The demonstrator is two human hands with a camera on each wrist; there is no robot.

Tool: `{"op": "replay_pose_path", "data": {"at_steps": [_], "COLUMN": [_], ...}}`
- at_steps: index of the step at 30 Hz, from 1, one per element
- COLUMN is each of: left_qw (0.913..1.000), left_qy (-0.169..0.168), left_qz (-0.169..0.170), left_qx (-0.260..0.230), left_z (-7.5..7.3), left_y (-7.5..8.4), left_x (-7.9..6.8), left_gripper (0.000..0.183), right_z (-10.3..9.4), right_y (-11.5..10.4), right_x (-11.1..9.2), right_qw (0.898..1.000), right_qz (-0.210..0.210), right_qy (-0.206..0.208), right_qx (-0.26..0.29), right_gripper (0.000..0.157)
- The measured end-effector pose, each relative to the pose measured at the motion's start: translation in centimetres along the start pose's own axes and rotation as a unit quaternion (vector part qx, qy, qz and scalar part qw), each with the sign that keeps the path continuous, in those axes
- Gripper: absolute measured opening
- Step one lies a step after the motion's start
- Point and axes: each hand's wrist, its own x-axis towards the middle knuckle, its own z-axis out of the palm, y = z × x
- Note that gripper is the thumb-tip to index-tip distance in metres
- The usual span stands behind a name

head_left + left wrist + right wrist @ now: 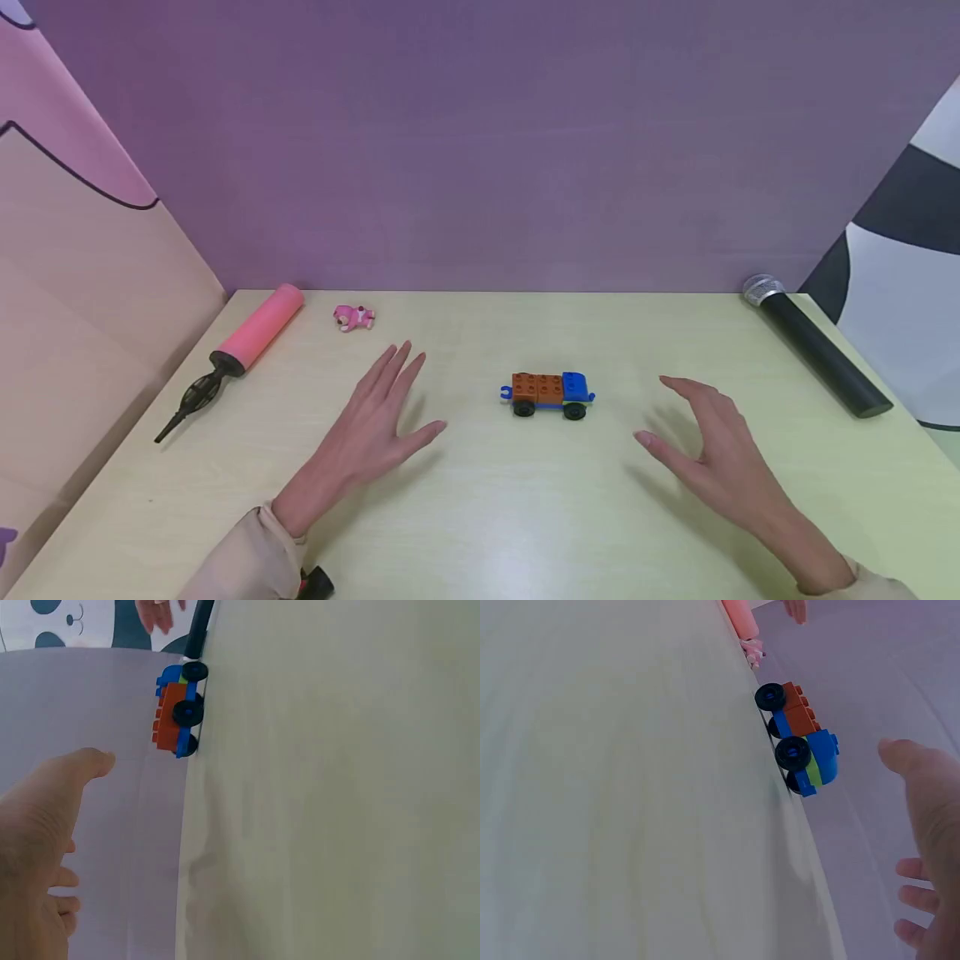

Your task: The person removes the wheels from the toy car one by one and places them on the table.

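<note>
A toy truck of building blocks [547,392], orange and blue on black wheels, stands upright in the middle of the table [495,517]. To its left my left hand [367,425] hovers with fingers stretched and thumb spread, holding nothing. On the other side my right hand [712,458] is held over the table, thumb apart from loosely bent fingers, also holding nothing. Both hands are apart from the truck. In the left wrist view the truck [174,712] lies beyond my thumb; the right wrist view shows its blue front [823,757] nearest my right thumb.
A pink balloon pump [258,329] with a black nozzle lies at the back left. Beside it is a small pink bear figure [354,317]. A black microphone [817,350] lies along the right edge. A black object [317,583] shows by my left sleeve. A purple wall [495,150] closes the back.
</note>
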Motion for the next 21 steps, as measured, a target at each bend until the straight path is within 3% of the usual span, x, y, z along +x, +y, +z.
{"op": "replay_pose_path", "data": {"at_steps": [6, 11, 15, 21], "left_qw": [0.995, 0.9794, 0.9653, 0.9533], "left_qy": [-0.021, -0.04, -0.054, -0.054], "left_qz": [-0.048, -0.078, -0.08, -0.062], "left_qx": [-0.085, -0.182, -0.242, -0.29], "left_z": [0.5, 1.4, 2.2, 3.6], "left_y": [0.4, 0.8, 1.0, 1.3], "left_x": [1.0, 1.8, 2.4, 3.2], "left_gripper": [0.077, 0.069, 0.065, 0.058], "right_z": [1.6, 2.7, 3.4, 4.3], "right_y": [-0.1, 0.1, 0.3, 0.4], "right_x": [0.9, 1.5, 2.0, 2.5], "right_qw": [0.996, 0.993, 0.992, 0.991], "right_qz": [0.017, 0.001, 0.0, -0.004], "right_qy": [-0.001, -0.014, -0.022, -0.024], "right_qx": [0.092, 0.12, 0.122, 0.135], "right_gripper": [0.052, 0.048, 0.046, 0.046]}}
